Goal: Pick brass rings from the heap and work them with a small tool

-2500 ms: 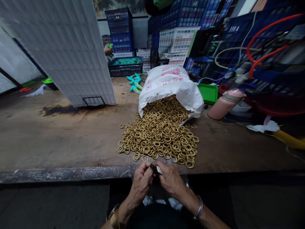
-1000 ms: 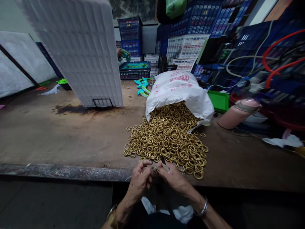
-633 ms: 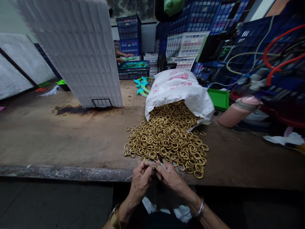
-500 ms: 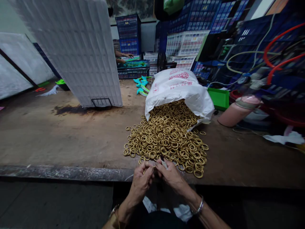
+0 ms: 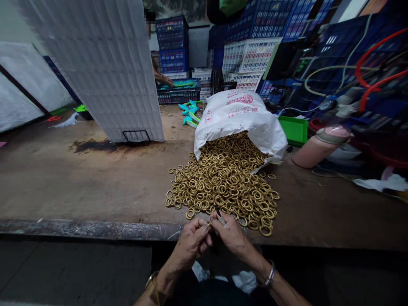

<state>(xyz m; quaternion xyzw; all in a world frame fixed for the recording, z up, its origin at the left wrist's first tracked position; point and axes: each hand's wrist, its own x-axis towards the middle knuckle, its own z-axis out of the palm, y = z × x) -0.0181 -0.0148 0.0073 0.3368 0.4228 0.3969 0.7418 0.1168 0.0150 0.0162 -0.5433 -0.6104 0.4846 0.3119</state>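
My left hand point(image 5: 194, 240) is closed in a pinch at the table's front edge. A sliver of a gold ring point(image 5: 208, 225) shows at its fingertips, mostly hidden by the fingers. Close beside it, my right hand point(image 5: 232, 236) is wrapped round a small knife point(image 5: 220, 217), with a dark end and a pale flat part showing above the fingers. Both hands' fingertips meet or nearly meet. Just beyond them lies a heap of gold rings point(image 5: 219, 182), spilling from the mouth of a white sack point(image 5: 236, 112) with red print.
A tall white ribbed panel point(image 5: 95, 72) stands on the wooden table point(image 5: 79, 182) at the left. To the right are a green tray point(image 5: 293, 129) and a pink bottle point(image 5: 315, 148). Behind, another person's arm point(image 5: 164, 79) reaches over a blue crate point(image 5: 178, 97) near stacked crates.
My left hand has shifted slightly right, its fingers turning a little against the right hand's. At the back, the other person's arm has moved over the crate.
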